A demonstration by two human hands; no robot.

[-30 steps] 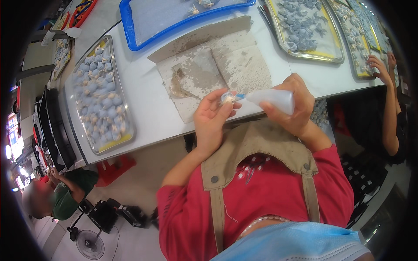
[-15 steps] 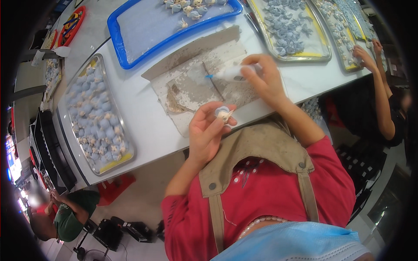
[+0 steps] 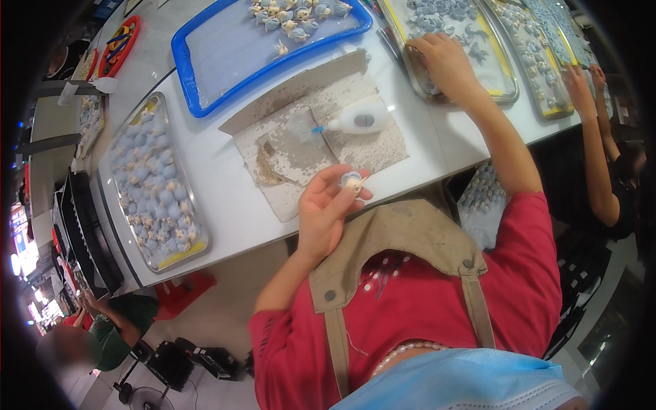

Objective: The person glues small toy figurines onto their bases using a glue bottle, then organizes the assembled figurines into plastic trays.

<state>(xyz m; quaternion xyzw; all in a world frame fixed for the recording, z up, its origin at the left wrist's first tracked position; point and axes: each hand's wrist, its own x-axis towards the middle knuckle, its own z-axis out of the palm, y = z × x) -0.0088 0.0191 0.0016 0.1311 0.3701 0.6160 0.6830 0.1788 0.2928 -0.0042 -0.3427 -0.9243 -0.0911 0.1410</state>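
Near the front edge of the table, my left hand [image 3: 329, 205] pinches a small doll head [image 3: 352, 183] with a pale face and blue-grey hair between thumb and fingers. Out to the right, my right hand [image 3: 447, 65] reaches over a metal tray [image 3: 509, 85] of loose blue-grey hair-like pieces [image 3: 475, 44]. Its fingers are bent and look apart; the tips are partly hidden at the tray's left side. Between my hands, a white squeeze bottle [image 3: 362, 119] with a blue tip lies on a stained, folded cardboard sheet [image 3: 383, 147].
A blue-rimmed tray [image 3: 198, 82] holds several doll heads at the back. At the left stands a metal tray [image 3: 203, 249] full of blue-grey heads. Another metal tray [image 3: 562, 109] is at the far right, beside a co-worker's hands [image 3: 581, 92]. A red basket [image 3: 130, 41] sits at the far left.
My right hand has let go of the white bottle, which now lies on the cardboard, and has moved right and away to the metal tray. The left hand still holds the doll head.
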